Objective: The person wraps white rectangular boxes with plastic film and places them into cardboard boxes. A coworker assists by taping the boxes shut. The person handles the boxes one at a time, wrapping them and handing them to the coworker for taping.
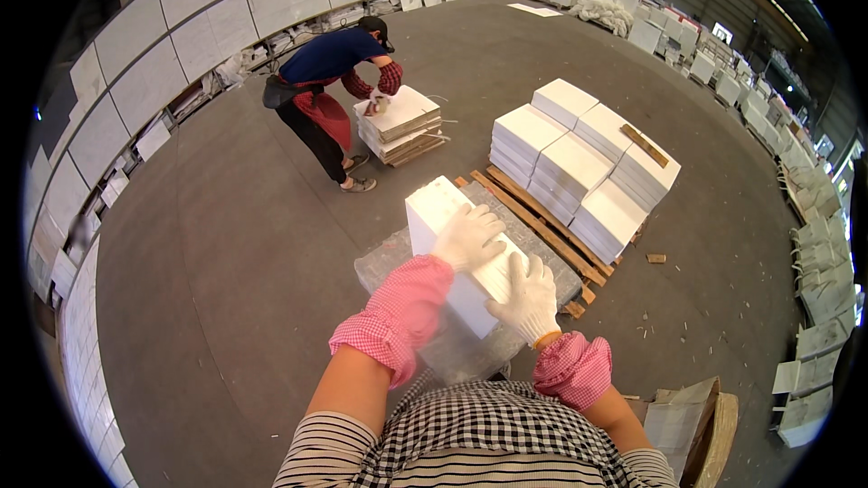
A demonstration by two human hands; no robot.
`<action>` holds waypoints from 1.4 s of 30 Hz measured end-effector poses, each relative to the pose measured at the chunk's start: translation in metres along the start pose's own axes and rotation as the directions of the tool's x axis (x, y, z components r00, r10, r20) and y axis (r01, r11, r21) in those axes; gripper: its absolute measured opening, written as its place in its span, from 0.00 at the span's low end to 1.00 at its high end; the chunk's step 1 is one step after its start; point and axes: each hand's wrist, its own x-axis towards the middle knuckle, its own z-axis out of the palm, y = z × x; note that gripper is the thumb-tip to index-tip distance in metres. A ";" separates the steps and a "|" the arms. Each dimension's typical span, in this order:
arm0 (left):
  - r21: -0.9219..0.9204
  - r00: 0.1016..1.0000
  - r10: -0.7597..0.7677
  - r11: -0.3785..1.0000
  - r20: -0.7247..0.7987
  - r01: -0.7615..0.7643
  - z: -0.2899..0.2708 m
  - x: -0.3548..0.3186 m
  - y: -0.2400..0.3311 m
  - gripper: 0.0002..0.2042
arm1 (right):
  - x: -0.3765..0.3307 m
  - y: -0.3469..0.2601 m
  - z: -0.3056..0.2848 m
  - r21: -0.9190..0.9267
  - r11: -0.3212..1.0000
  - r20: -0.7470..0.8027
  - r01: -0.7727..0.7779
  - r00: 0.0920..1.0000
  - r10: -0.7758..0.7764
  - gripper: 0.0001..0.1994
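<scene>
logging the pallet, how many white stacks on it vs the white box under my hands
white stacks on pallet: 6
white box under left hand and right hand: 1
total: 7

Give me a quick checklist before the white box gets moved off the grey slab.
1. Left hand flat on top of the white box: ok.
2. Right hand on the box's near end: ok.
3. Fingers wrapped under the box: cannot tell.
4. Box fully resting on the grey slab: ok.
5. Space left on the wooden pallet beside the stacked white boxes: ok.
6. Co-worker bent over another stack, away from the box: ok.
</scene>
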 end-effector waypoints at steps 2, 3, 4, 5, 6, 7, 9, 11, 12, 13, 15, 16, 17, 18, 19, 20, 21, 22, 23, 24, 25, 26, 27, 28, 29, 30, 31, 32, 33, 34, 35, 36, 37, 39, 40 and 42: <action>-0.004 1.000 0.004 1.000 -0.011 -0.004 0.001 0.000 -0.001 0.15 | 0.000 -0.001 -0.002 0.007 1.000 0.013 -0.005 1.000 0.005 0.49; -0.004 1.000 0.003 1.000 -0.011 -0.003 0.002 0.000 -0.001 0.15 | 0.000 -0.001 -0.002 -0.001 1.000 0.013 -0.005 1.000 0.005 0.48; -0.005 1.000 0.003 1.000 -0.010 -0.003 0.002 0.000 -0.002 0.15 | 0.000 -0.002 -0.001 -0.008 1.000 0.014 -0.006 1.000 0.006 0.48; -0.006 1.000 0.003 1.000 -0.009 -0.003 0.002 0.000 -0.001 0.15 | 0.000 -0.001 -0.001 -0.016 1.000 0.015 -0.007 1.000 0.007 0.48; -0.006 1.000 0.000 1.000 -0.001 0.000 0.001 0.000 0.000 0.15 | 0.000 -0.001 -0.001 -0.012 1.000 0.015 -0.008 1.000 0.008 0.48; -0.007 1.000 -0.003 1.000 0.008 0.003 0.001 0.001 0.000 0.15 | 0.000 -0.001 -0.002 -0.008 1.000 0.015 -0.009 1.000 0.009 0.48; -0.020 1.000 -0.007 1.000 0.012 0.008 0.000 0.002 0.001 0.15 | 0.000 0.000 -0.003 0.011 1.000 0.017 -0.006 1.000 0.006 0.48; -0.044 1.000 -0.009 0.999 0.004 0.010 0.002 0.002 -0.001 0.15 | 0.000 0.001 -0.003 0.042 0.999 0.018 0.002 1.000 -0.003 0.48; -0.038 1.000 -0.002 0.999 -0.012 0.001 0.004 0.001 -0.002 0.15 | 0.000 0.001 -0.003 0.038 0.999 0.014 0.005 1.000 -0.005 0.48; -0.031 1.000 0.006 0.999 -0.029 -0.007 0.005 0.000 -0.003 0.15 | 0.001 0.000 -0.003 0.034 0.999 0.009 0.007 1.000 -0.007 0.48; -0.021 0.999 0.018 1.000 -0.036 -0.019 0.005 0.001 -0.003 0.15 | 0.001 0.000 -0.003 0.030 1.000 0.006 0.002 1.000 -0.002 0.48; -0.020 0.999 0.022 1.000 -0.027 -0.022 0.005 0.002 -0.003 0.15 | 0.001 0.000 -0.003 0.028 1.000 0.009 -0.006 1.000 0.005 0.47; -0.016 1.000 0.022 1.000 -0.020 -0.022 0.004 0.002 -0.003 0.15 | 0.001 0.001 -0.003 0.027 1.000 0.012 -0.009 1.000 0.009 0.47; -0.015 0.999 0.028 0.999 -0.026 -0.028 0.004 0.002 -0.002 0.16 | 0.000 0.001 -0.002 0.026 1.000 -0.002 -0.007 1.000 0.007 0.47; -0.014 0.999 0.033 0.999 -0.033 -0.033 0.004 0.003 -0.002 0.16 | 0.000 0.001 -0.002 0.025 1.000 -0.016 -0.004 1.000 0.004 0.46; -0.014 0.999 0.037 0.999 -0.040 -0.037 0.004 0.002 -0.002 0.16 | -0.001 0.001 -0.002 0.022 1.000 -0.028 -0.001 1.000 0.001 0.46; -0.014 0.999 0.036 0.999 -0.038 -0.036 0.003 0.002 -0.002 0.16 | -0.001 0.000 -0.001 0.021 1.000 -0.027 -0.004 1.000 0.005 0.46; -0.014 0.999 0.035 0.999 -0.035 -0.036 0.002 0.002 -0.002 0.16 | 0.000 0.000 0.000 0.020 1.000 -0.026 -0.008 1.000 0.009 0.45; -0.013 0.999 0.034 0.999 -0.032 -0.035 0.001 0.002 -0.002 0.16 | 0.000 0.000 0.000 0.020 1.000 -0.026 -0.012 1.000 0.012 0.45; -0.011 0.999 0.034 0.999 -0.034 -0.034 0.001 0.001 -0.002 0.15 | 0.000 -0.001 0.000 0.019 1.000 -0.015 -0.017 1.000 0.018 0.45; -0.009 0.999 0.033 0.999 -0.036 -0.033 0.002 0.000 -0.003 0.15 | 0.000 -0.002 -0.001 0.017 1.000 -0.005 -0.023 1.000 0.023 0.45; -0.008 0.999 0.033 0.999 -0.041 -0.033 0.002 0.001 -0.003 0.15 | 0.000 -0.002 -0.002 0.013 1.000 0.005 -0.028 1.000 0.028 0.45; -0.009 0.999 0.035 0.999 -0.040 -0.035 0.003 0.001 -0.003 0.15 | 0.000 -0.002 -0.002 0.010 1.000 0.001 -0.026 1.000 0.026 0.45; -0.010 0.999 0.037 0.999 -0.040 -0.037 0.003 0.001 -0.004 0.15 | 0.000 -0.001 -0.001 0.006 1.000 -0.002 -0.024 1.000 0.024 0.45; -0.011 0.998 0.040 0.999 -0.038 -0.040 0.003 0.002 -0.003 0.15 | 0.000 -0.001 -0.001 0.003 1.000 -0.006 -0.024 1.000 0.024 0.45; -0.025 0.997 0.048 0.998 -0.061 -0.049 0.003 0.002 -0.002 0.15 | 0.000 0.000 -0.001 0.001 1.000 -0.008 -0.021 1.000 0.021 0.45; -0.038 0.995 0.056 0.997 -0.085 -0.059 0.003 0.003 -0.001 0.14 | 0.000 0.000 -0.003 0.000 1.000 -0.011 -0.019 1.000 0.019 0.45; -0.050 0.992 0.062 0.996 -0.107 -0.068 0.002 0.002 0.000 0.14 | -0.001 -0.001 -0.003 0.000 1.000 -0.012 -0.015 1.000 0.015 0.45; -0.048 0.992 0.062 0.997 -0.106 -0.067 0.002 0.002 -0.001 0.14 | -0.001 -0.001 -0.003 0.001 1.000 -0.015 -0.012 1.000 0.012 0.45; -0.046 0.993 0.061 0.997 -0.105 -0.066 0.002 0.002 -0.002 0.14 | -0.001 -0.002 -0.003 0.002 1.000 -0.018 -0.008 1.000 0.008 0.44; -0.045 0.993 0.062 0.997 -0.104 -0.067 0.001 0.003 -0.001 0.14 | -0.001 -0.001 -0.003 0.001 1.000 -0.021 -0.006 1.000 0.006 0.44; -0.045 0.993 0.060 0.997 -0.097 -0.065 0.000 0.003 0.000 0.14 | -0.001 -0.001 -0.002 -0.001 1.000 -0.026 -0.007 1.000 0.007 0.44; -0.045 0.994 0.058 0.997 -0.090 -0.063 -0.001 0.004 0.000 0.14 | -0.001 0.000 -0.001 -0.003 1.000 -0.032 -0.008 0.999 0.008 0.44; -0.041 0.994 0.057 0.997 -0.092 -0.061 -0.002 0.004 0.001 0.14 | 0.000 -0.001 -0.001 -0.001 1.000 -0.038 -0.009 0.999 0.009 0.43; -0.038 0.993 0.060 0.997 -0.102 -0.064 0.000 0.003 0.000 0.14 | 0.000 -0.001 -0.002 0.001 1.000 -0.039 -0.011 0.999 0.011 0.43; -0.040 0.993 0.061 0.997 -0.101 -0.065 -0.002 0.004 0.002 0.13 | -0.001 -0.001 -0.002 0.004 1.000 -0.048 -0.009 0.999 0.009 0.43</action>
